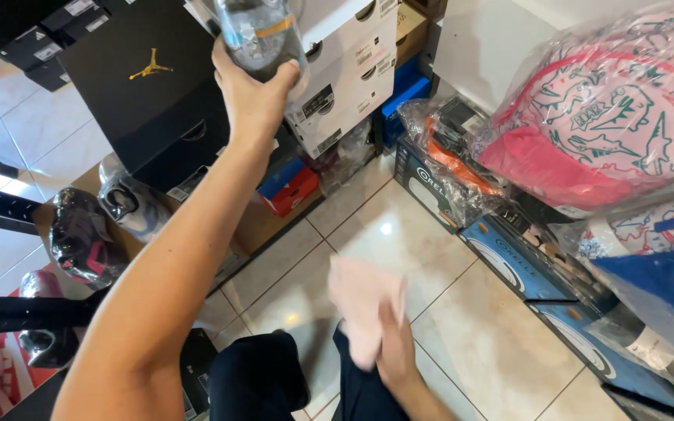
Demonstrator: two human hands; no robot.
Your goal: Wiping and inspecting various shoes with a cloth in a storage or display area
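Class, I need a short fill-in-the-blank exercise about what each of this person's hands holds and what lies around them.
1. The left hand is raised and grips a plastic-wrapped ____.
2. The right hand holds a pale pink ____.
3. The black box beside the raised hand bears a ____ figure.
4. The floor is covered with glossy ____.

Missing words: shoe; cloth; gold; tiles

My two arms are bare to the elbow, no sleeves, rings or watch showing; dark navy trousers [263,382] cover my legs
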